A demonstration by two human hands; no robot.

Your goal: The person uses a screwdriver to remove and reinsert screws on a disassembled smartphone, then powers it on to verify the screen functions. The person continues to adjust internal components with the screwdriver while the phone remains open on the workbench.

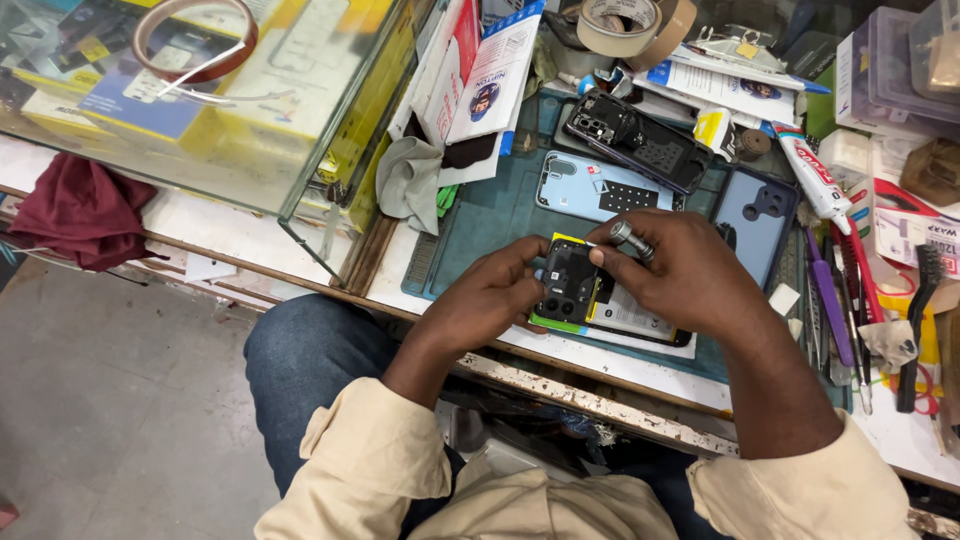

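Head view: an opened smartphone (590, 300), light, stiff and judged fragile, is pinched at its edges above the teal mat (490, 215) by the left hand (485, 300); a metal screwdriver (632, 240) is gripped by the right hand (690, 275).

I see both of my forearms reaching forward from cream sleeves pushed up near the elbows, converging so the hands nearly meet. My left hand (490, 295) is curled, its thumb and fingertips pinching toward the right hand. My right hand (690, 270) arches over, knuckles up, wrist bent, its thumb and forefinger pinched together at the top, just above the left fingertips.
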